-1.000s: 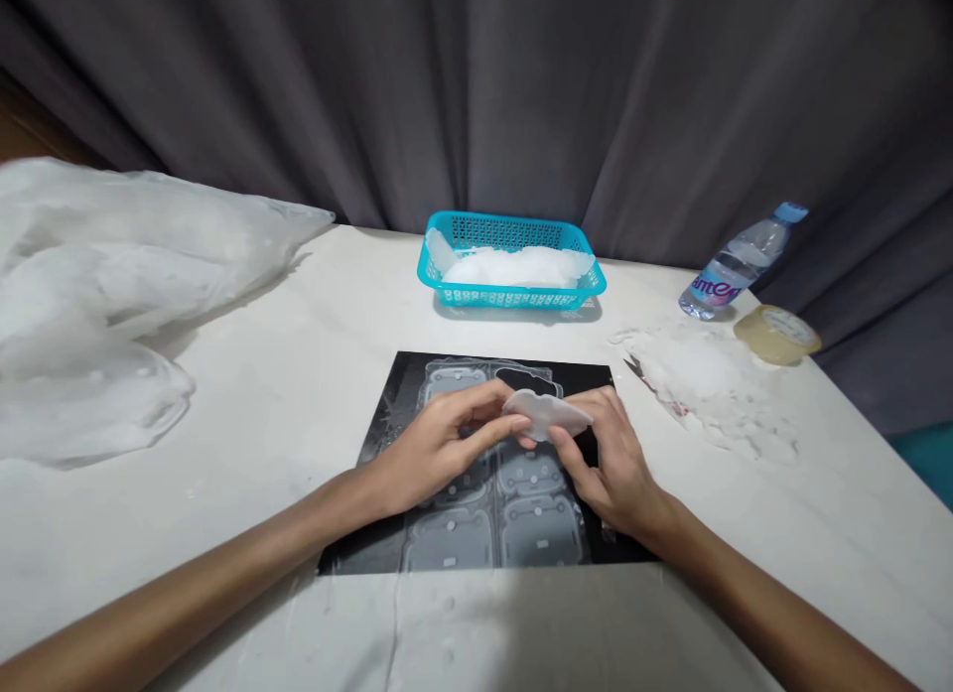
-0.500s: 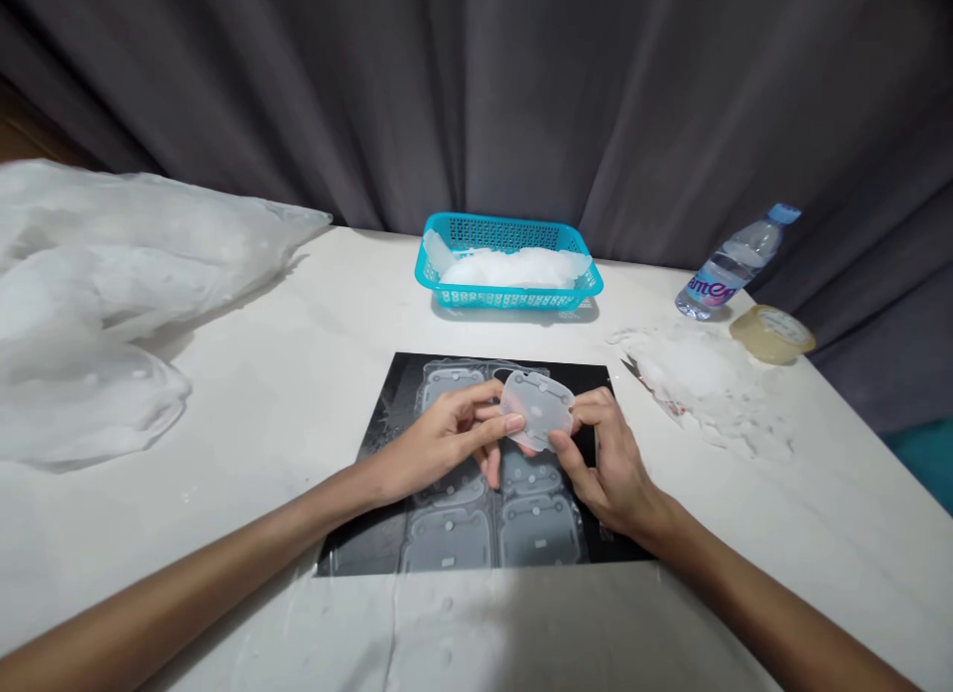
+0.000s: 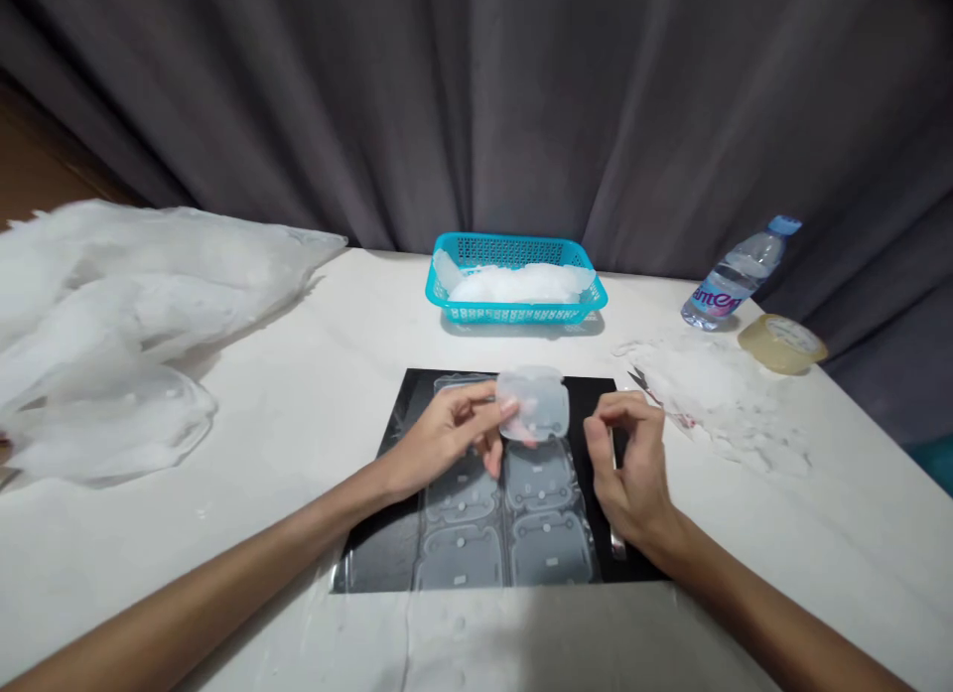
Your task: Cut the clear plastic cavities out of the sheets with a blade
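Note:
My left hand [image 3: 454, 434] pinches a small translucent, frosted plastic piece [image 3: 541, 404] by its left side, above a black board [image 3: 387, 533]. To the right of that piece, my right hand [image 3: 632, 464] is closed, thumb and fingertips together; whatever it may grip is too small to make out. A thin metallic tool [image 3: 617, 545] lies beneath it on the board. Clear plastic molded sheets [image 3: 547, 548] with rounded shapes cover the board's middle, below the held piece.
At the back stands a blue basket [image 3: 513, 315] with white translucent material. Plastic bags [image 3: 149, 295] lie left. On the right are a water bottle [image 3: 734, 280], a tape roll [image 3: 781, 343], scissors [image 3: 647, 386] and thin plastic scraps [image 3: 715, 384].
My right hand has let go of the plastic piece and moved right. The piece has turned in my left hand. The metallic tool now shows under my right hand, and the view has shifted slightly.

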`<state>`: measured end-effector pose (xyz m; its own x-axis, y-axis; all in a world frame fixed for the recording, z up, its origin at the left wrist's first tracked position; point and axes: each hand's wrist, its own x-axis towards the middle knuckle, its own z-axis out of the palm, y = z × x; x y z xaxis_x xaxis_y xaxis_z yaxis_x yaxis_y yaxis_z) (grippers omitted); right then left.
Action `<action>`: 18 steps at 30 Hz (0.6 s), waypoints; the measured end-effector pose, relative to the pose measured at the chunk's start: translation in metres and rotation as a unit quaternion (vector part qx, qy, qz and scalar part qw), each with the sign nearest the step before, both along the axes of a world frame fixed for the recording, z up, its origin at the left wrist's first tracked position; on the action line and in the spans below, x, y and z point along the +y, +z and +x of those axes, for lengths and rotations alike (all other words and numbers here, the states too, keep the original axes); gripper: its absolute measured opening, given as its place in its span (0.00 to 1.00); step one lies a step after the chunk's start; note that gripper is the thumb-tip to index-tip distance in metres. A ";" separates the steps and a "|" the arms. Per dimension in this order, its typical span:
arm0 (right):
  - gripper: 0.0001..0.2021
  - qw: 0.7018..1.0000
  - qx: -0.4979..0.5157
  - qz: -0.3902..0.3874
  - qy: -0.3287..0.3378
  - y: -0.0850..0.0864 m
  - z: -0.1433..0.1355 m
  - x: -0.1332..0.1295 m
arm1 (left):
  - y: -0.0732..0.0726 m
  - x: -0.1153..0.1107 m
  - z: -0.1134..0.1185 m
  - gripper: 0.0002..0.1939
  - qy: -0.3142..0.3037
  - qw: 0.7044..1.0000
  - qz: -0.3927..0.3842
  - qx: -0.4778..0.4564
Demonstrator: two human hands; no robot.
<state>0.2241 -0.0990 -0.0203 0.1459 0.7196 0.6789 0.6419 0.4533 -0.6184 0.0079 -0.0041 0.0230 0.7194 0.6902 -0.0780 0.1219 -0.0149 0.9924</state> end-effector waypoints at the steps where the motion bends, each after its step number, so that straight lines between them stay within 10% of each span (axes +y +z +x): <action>1: 0.07 0.999 0.022 -0.019 -0.027 -0.001 0.001 0.001 | 0.001 0.006 -0.001 0.22 0.044 0.998 0.033 0.006; 11: 0.08 0.993 0.038 -0.099 -0.058 -0.001 -0.005 0.006 | 0.033 0.094 -0.011 0.20 0.295 0.854 0.397 0.157; 18: 0.09 0.979 -0.187 -0.061 -0.054 0.011 0.016 0.007 | 0.029 0.105 -0.010 0.22 0.227 0.785 0.532 0.224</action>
